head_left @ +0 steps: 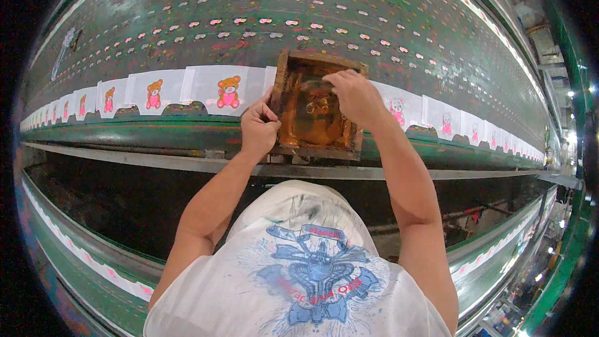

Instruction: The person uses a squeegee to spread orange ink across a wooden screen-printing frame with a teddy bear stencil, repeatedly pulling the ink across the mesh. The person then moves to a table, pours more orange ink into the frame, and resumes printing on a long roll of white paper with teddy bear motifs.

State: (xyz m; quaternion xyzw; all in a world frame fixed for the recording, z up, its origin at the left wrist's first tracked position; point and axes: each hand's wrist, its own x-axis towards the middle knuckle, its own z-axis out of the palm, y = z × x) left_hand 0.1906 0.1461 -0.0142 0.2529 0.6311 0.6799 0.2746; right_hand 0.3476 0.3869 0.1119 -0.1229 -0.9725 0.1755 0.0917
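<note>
A square wooden frame (281, 81) with wet-looking orange-brown ink and a see-through bear design inside lies across the row of white fabric pieces (253, 87) on a long green printing bed. My left hand (260, 126) has its fingers curled on the frame's left side. My right hand (354, 97) is bent over the frame's inside, toward its upper right, with fingers closed; what they hold is hidden. Left of the frame, the pieces show brown bears with pink hearts (228, 92); to the right, the bears (397, 109) show mostly pink parts and pale outlines.
A metal rail (156, 159) runs along the bed's near edge, with a dark gap below it. Other green beds with white pieces (100, 254) flank me at lower left and right. Machinery and a green post (574, 131) stand at the far right.
</note>
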